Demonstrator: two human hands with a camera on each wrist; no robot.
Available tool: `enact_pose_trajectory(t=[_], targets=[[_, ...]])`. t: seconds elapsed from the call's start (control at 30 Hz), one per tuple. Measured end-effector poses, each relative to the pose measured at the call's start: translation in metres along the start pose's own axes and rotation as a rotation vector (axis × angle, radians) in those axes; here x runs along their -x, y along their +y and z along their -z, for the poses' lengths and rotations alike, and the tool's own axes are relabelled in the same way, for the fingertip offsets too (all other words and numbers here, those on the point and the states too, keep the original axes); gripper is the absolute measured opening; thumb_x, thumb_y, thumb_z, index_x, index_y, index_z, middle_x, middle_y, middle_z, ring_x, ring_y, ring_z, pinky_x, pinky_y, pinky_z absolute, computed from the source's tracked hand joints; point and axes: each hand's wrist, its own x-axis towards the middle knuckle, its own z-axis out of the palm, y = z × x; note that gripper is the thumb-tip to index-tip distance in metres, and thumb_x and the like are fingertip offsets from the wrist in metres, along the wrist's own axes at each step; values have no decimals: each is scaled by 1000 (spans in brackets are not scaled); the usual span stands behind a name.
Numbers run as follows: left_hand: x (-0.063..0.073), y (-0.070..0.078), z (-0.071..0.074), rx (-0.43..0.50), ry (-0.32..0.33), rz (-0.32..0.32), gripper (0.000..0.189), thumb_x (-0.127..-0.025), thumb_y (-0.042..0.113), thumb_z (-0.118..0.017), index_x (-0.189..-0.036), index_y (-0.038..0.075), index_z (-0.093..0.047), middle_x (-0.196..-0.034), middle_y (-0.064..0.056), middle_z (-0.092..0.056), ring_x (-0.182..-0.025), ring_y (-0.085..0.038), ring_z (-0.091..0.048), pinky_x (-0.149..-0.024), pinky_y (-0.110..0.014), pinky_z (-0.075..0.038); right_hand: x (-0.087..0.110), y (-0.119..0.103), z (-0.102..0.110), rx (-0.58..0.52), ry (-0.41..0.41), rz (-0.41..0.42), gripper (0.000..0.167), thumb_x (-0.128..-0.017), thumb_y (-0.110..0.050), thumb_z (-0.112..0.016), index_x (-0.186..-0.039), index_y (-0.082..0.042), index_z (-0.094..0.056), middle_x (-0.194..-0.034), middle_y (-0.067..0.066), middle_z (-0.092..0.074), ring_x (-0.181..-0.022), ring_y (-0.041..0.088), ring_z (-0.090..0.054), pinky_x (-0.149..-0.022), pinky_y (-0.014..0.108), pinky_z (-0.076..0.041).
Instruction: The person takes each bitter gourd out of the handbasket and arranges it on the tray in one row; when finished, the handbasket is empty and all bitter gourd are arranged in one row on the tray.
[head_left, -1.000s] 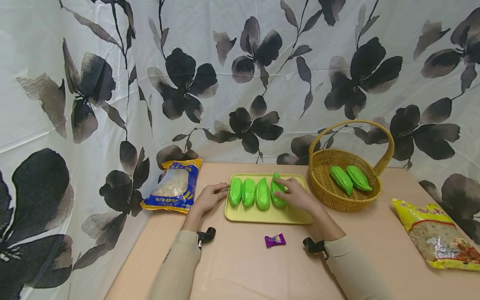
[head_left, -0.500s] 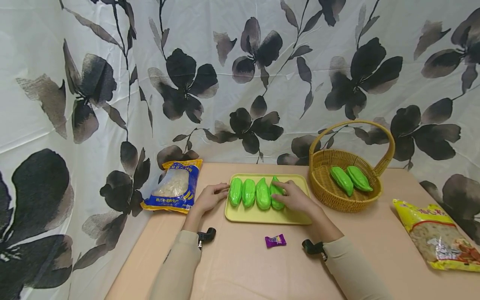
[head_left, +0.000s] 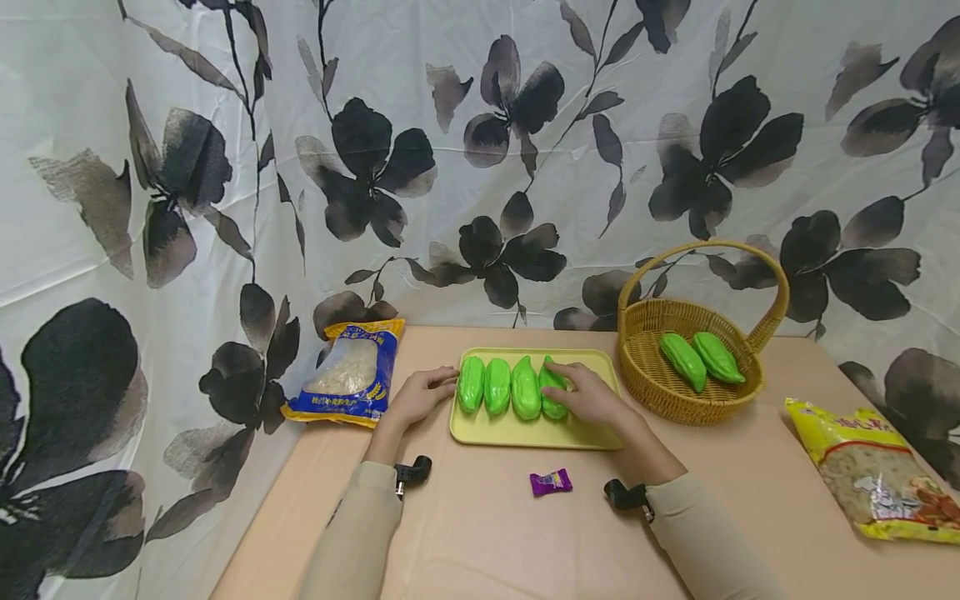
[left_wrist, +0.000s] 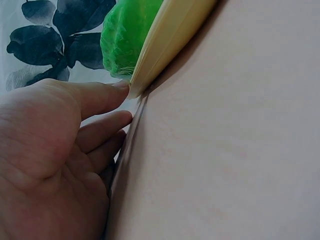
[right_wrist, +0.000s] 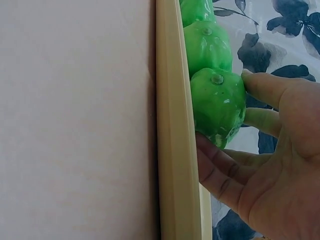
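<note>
Several bright green, elongated, lumpy vegetables lie side by side on a yellow tray [head_left: 536,436]. My right hand [head_left: 596,393] holds the rightmost green vegetable [head_left: 552,387] against its neighbour, thumb on one side and fingers bent round the other. In the right wrist view, this vegetable [right_wrist: 218,105] sits inside the tray's rim, between thumb and fingers. My left hand [head_left: 420,395] is at the tray's left end. Seen from the left wrist, the thumb touches the tray's rim [left_wrist: 165,40] beside the leftmost vegetable [left_wrist: 125,37], with the other fingers loosely bent.
A wicker basket [head_left: 693,408] with two more green vegetables [head_left: 699,357] stands right of the tray. A blue-and-yellow bag [head_left: 352,371] lies at the left, a yellow bag [head_left: 873,475] at the far right. A small purple wrapped sweet [head_left: 551,482] lies in front of the tray.
My right hand has shifted slightly left, bringing the rightmost vegetable close against its neighbour. During the last half second it stays almost still. My left hand has not visibly moved.
</note>
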Motion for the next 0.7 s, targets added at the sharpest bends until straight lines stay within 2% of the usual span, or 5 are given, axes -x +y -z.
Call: enact_pose_trajectory(t=[0.27,0.43,0.53,0.6,0.7], targets=[[0,0,0,-5,-3,-6,39,-102,26,-69,-140,18,-68,-154,-9,-57,-151,-30,-44,-130,-48,-29,0,1,3,-2,-13,25,61,-104,-35,-63,-155,-4,-49,-155,23,-52,-143,46,-47,-122,62,-37],[0,1,0,-11,-2,-15,39,-102,26,-69,-140,18,-68,-154,-10,-56,-151,-32,-44,-130,-49,-29,4,0,12,6,40,-5,60,-104,-37,-63,-155,-7,-50,-153,24,-53,-141,47,-48,-121,65,-36],[1,1,1,-11,1,-15,39,-102,26,-69,-140,18,-68,-154,-10,-57,-151,-32,-44,-130,-49,-29,5,-2,18,-12,94,-32,58,-104,-37,-63,-154,-9,-51,-152,24,-53,-130,45,-59,-110,61,-49],[1,1,1,-12,3,-16,39,-102,26,-69,-140,18,-69,-153,-9,-57,-151,-32,-44,-130,-49,-29,5,-4,23,-30,144,-26,56,-104,-35,-64,-153,-10,-53,-151,22,-54,-118,41,-65,-98,55,-58],[1,1,1,-13,5,-17,39,-102,26,-69,-139,19,-69,-153,-9,-58,-151,-31,-44,-130,-49,-29,5,-6,30,-37,226,-4,52,-105,-33,-64,-151,-12,-56,-150,17,-57,-105,35,-69,-80,43,-61]])
